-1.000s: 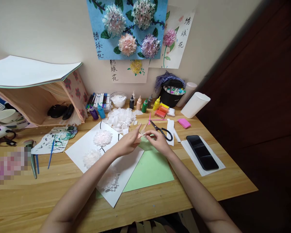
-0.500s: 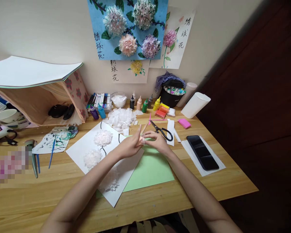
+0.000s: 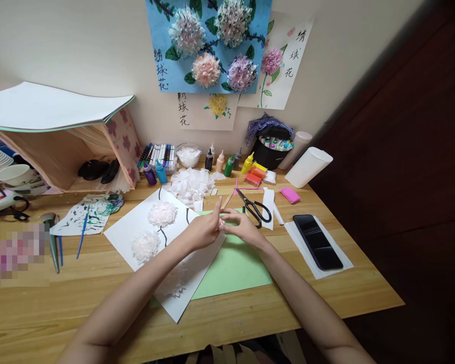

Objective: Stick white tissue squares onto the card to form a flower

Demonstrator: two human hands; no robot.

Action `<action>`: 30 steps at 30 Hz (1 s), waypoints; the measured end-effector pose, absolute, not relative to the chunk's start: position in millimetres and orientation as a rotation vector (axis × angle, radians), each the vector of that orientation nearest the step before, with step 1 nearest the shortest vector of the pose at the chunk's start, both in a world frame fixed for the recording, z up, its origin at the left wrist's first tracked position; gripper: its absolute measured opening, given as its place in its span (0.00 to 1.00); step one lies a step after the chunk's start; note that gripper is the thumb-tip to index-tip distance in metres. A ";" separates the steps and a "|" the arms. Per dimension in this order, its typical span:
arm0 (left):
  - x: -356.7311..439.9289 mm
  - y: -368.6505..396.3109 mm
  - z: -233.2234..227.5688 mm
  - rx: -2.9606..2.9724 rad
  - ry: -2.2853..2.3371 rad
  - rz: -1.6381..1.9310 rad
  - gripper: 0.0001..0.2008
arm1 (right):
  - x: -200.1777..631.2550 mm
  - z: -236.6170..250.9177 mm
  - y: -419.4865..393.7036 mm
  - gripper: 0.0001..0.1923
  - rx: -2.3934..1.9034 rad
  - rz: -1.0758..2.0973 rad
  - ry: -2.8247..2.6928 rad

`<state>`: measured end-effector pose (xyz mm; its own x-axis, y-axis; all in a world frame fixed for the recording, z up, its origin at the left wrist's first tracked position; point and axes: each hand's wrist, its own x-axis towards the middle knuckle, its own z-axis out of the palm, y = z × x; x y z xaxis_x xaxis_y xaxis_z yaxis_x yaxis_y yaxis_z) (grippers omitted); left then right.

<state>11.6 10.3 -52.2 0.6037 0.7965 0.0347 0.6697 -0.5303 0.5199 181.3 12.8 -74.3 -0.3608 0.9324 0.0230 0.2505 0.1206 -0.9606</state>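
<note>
Head-worn camera, looking forward and down across the table [image 3: 326,298] toward the wall.

There is a single view, so nothing is shared with a second one. It sits above the person's seat at the near table edge and faces the wall [image 3: 79,45] where the flower pictures [image 3: 208,45] hang. The forearms enter from the bottom edge and the hands [image 3: 223,228] meet near the middle of the picture, at close working range. The lens seems wide, since the table edges bow and the shelf [image 3: 60,151] at far left leans. The frame takes in the tabletop from the blurred patch at left to the dark area at right, whose contents cannot be made out.
</note>
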 end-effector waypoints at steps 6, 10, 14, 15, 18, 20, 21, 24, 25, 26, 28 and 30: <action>13.4 9.7 -51.7 2.371 1.102 0.474 0.39 | 180.9 -67.0 5.9 0.05 -1.061 1.077 -1.729; 14.5 7.8 -43.1 2.279 0.998 0.575 0.36 | 180.9 -71.6 8.7 0.08 -0.978 1.131 -1.520; 15.0 6.5 -31.3 2.233 0.986 0.669 0.30 | 182.5 -75.1 14.6 0.15 -0.971 1.275 -1.202; 14.5 6.6 -29.5 2.219 1.016 0.657 0.28 | 184.2 -74.2 15.7 0.15 -0.985 1.278 -1.181; 11.7 8.2 -29.6 2.236 1.152 0.563 0.28 | 190.8 -68.5 17.1 0.12 -1.017 1.271 -1.346; 10.2 9.8 -33.4 2.324 1.174 0.504 0.31 | 193.1 -65.6 16.4 0.12 -1.039 1.290 -1.525; 9.8 10.5 -35.8 2.371 1.167 0.486 0.33 | 192.7 -65.3 15.5 0.13 -1.050 1.294 -1.575; 10.7 11.3 -41.6 2.437 1.186 0.427 0.37 | 186.2 -68.4 11.9 0.14 -1.067 1.243 -1.569; 11.5 10.9 -42.3 2.432 1.210 0.409 0.37 | 183.0 -69.8 10.3 0.14 -1.065 1.211 -1.545; 12.3 10.2 -42.2 2.423 1.228 0.398 0.37 | 179.9 -70.7 8.5 0.13 -1.063 1.174 -1.523; 14.0 7.7 -38.8 2.393 1.214 0.422 0.36 | 174.5 -70.2 4.6 0.11 -1.044 1.115 -1.479; 15.5 4.2 -30.9 2.342 1.136 0.502 0.33 | 171.3 -65.9 0.9 0.10 -0.999 1.134 -1.406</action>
<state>15.5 4.2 -30.9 0.5870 0.8017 0.1130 0.6230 -0.5363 0.5694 171.3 0.9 -65.9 -0.1284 0.9697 0.2079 0.0021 0.2099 -0.9777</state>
